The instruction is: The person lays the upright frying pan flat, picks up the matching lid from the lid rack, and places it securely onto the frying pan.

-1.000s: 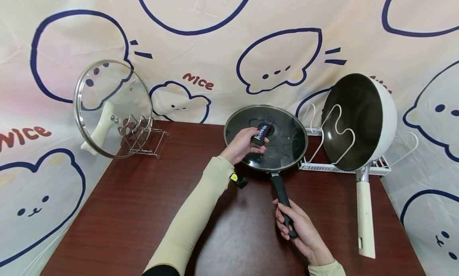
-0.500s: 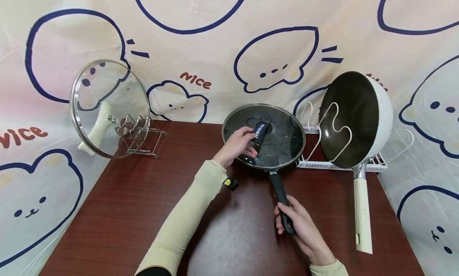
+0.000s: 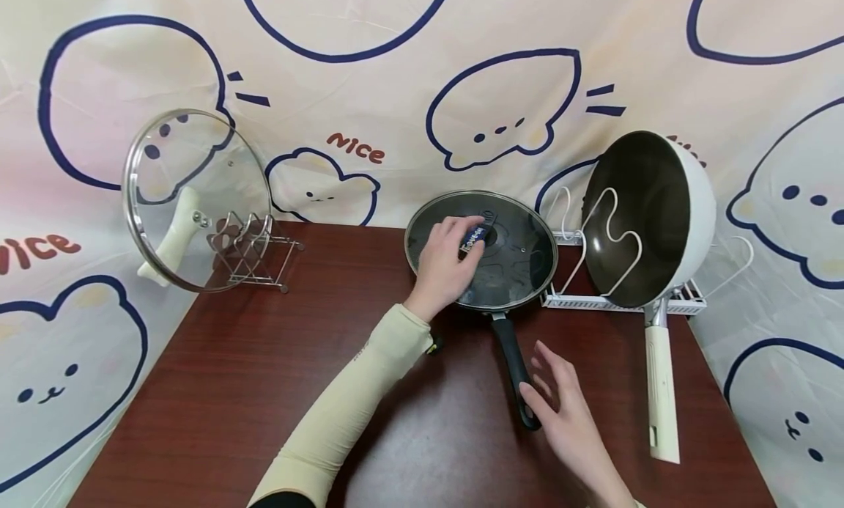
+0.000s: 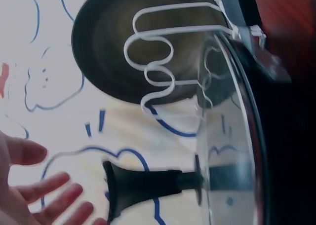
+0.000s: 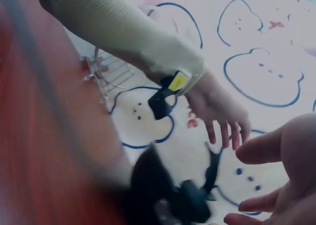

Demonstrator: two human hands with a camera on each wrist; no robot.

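Observation:
A dark frying pan stands at the back of the table under a glass lid (image 3: 514, 281) with a black handle (image 3: 476, 237) on top. My left hand (image 3: 445, 266) hovers by this lid handle with fingers spread; in the left wrist view a gap shows between its fingers (image 4: 59, 200) and the black lid handle (image 4: 143, 185). The pan's long black handle (image 3: 509, 354) points toward me. Beside its end is my right hand (image 3: 563, 413), its thumb and fingers apart and holding nothing. The right wrist view shows this right hand (image 5: 296, 170) with fingers extended.
A white deep pan (image 3: 700, 207) with a cream handle (image 3: 662, 391) leans in a white wire rack (image 3: 587, 303) at the right. On the left, another glass lid (image 3: 198, 149) stands upright in a silver rack (image 3: 280, 262). A patterned cloth hangs behind the table (image 3: 264, 376).
My left hand has let go of the lid handle and lifted with fingers spread. My right hand has released the pan's long handle and opened beside it. The pan and lid stay put.

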